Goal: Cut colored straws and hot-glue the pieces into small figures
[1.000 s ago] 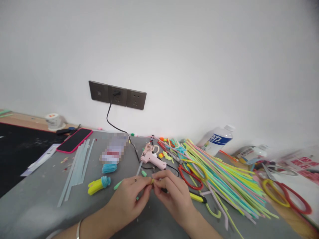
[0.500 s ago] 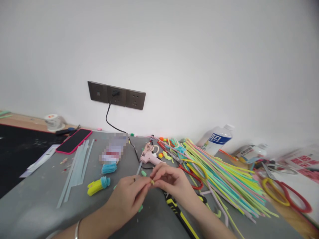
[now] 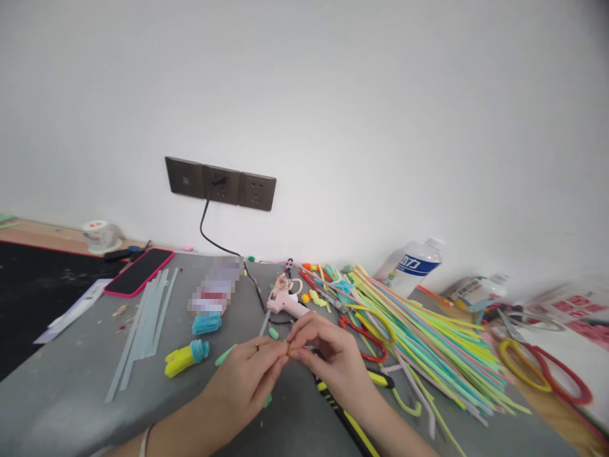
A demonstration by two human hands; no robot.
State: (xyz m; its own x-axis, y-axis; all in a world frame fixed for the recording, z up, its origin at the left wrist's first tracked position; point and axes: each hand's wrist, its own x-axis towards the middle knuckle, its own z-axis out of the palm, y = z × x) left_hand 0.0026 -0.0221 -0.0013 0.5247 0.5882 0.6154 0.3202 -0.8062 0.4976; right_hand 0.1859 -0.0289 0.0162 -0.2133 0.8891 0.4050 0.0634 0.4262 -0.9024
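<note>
Above the grey worktop (image 3: 71, 393), near edge | left hand (image 3: 247, 381) and right hand (image 3: 328, 362) meet, each grip pinched shut on a tiny yellow piece (image 3: 288, 348) | progress: seems mid-shaping, not finished | piece: small, fuzzy, mostly hidden by fingertips | pink glue gun (image 3: 285, 303) just behind

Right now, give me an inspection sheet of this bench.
Surface: grey table, littered.
Job's things: small yellow piece, pinched between both hands.
Clutter: pipe cleaners, pink glue gun, glue sticks, phone, bottle, yellow-blue bundle, red rings.
Grippers: left hand and right hand, fingertips meeting on the piece.
Cables: black cord from wall socket to the table.
Surroundings: white wall.
</note>
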